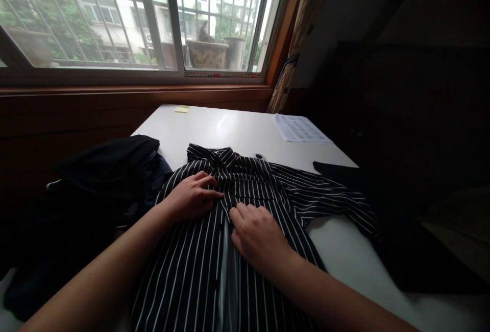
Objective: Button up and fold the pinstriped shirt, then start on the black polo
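Two bare hands are in view at my end, standing apart in the centre of the frame, both on one black, white-striped, collared fabric shirt [199, 255]. Left hand [195, 195]: part open, palm down, fingers slightly spread, resting flat on the upper front of the shirt. Right hand [254, 230]: fingers curled at the edge of the front opening; I cannot tell whether the cloth is pinched.

Shirt position: centre to bottom of the frame, collar upward, one striped sleeve [321, 191] extended to the right. Supporting surface: one white, smooth-topped table [245, 135].

Other items, counted: one small pale-yellow paper note [181, 110], upper left of the tabletop; one set of white printed paper sheets [300, 128], right of centre, sheet count unreadable; one heap of dark cloth garments [111, 161], left, garment count unclear.
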Demonstrator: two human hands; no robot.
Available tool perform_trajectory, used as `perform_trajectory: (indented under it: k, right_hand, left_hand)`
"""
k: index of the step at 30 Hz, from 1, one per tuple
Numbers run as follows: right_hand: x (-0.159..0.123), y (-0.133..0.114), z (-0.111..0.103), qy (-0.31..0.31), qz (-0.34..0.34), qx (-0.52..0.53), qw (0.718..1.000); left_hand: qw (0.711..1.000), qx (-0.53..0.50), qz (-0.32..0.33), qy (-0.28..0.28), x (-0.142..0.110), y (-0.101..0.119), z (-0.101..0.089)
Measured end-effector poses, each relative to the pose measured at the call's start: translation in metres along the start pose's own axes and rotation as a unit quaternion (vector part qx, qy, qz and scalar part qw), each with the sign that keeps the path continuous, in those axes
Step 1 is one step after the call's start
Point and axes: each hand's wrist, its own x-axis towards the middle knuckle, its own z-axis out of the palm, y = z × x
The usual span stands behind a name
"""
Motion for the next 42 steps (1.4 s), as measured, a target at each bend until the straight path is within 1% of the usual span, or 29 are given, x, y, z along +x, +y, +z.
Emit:
perform_trajectory:
  k: [3, 5, 8, 11, 13, 17, 20, 22, 24, 28, 31, 34, 38, 42]
  right_hand:
    - [0.002, 0.009, -0.002, 0.004, 0.018, 0.057, 0.998]
    - [0.003, 0.015, -0.002, 0.001, 0.048, 0.14, 0.989]
    - [0.004, 0.026, 0.002, -0.005, 0.099, 0.288, 0.952]
    - [0.002, 0.033, 0.008, -0.001, 0.145, 0.384, 0.912]
    - [0.0, 0.036, 0.011, -0.005, 0.159, 0.41, 0.898]
    - [-0.004, 0.04, 0.015, -0.021, 0.158, 0.441, 0.884]
    - [-0.005, 0.041, 0.015, -0.022, 0.156, 0.467, 0.87]
    - [-0.006, 0.04, 0.015, -0.018, 0.157, 0.465, 0.871]
    - [-0.006, 0.04, 0.014, -0.013, 0.156, 0.456, 0.876]
    - [-0.007, 0.04, 0.011, -0.011, 0.149, 0.448, 0.881]
    - [-0.008, 0.042, 0.011, -0.014, 0.145, 0.442, 0.885]
    - [-0.009, 0.042, 0.011, -0.013, 0.153, 0.428, 0.89]
    - [-0.01, 0.041, 0.011, -0.004, 0.166, 0.418, 0.893]
    - [-0.01, 0.039, 0.012, 0.014, 0.145, 0.409, 0.901]
  left_hand:
    - [1.0, 0.005, 0.002, 0.003, 0.0, 0.0, 0.0]
    - [1.0, 0.006, 0.003, 0.002, 0.0, 0.0, 0.0]
    - [1.0, 0.002, 0.004, 0.0, 0.0, 0.002, 0.0]
    - [1.0, -0.006, 0.0, 0.0, -0.001, 0.004, 0.0]
    - [1.0, -0.011, -0.007, -0.002, -0.001, 0.007, 0.0]
    - [0.999, -0.027, -0.019, -0.006, -0.001, 0.011, -0.001]
    - [0.997, -0.059, -0.031, 0.025, 0.001, 0.015, -0.003]
    - [0.994, -0.095, -0.033, 0.043, 0.003, 0.018, -0.009]
    - [0.989, -0.141, -0.017, 0.027, 0.005, 0.023, -0.018]
    - [0.972, -0.224, 0.027, -0.07, 0.009, 0.033, -0.039]
    - [0.957, -0.258, 0.041, -0.129, 0.011, 0.04, -0.045]
    - [0.955, -0.256, 0.039, -0.145, 0.01, 0.042, -0.041]
    - [0.965, -0.231, 0.043, -0.119, 0.005, 0.04, -0.029]
    - [0.974, -0.2, 0.058, -0.094, 0.001, 0.039, -0.018]
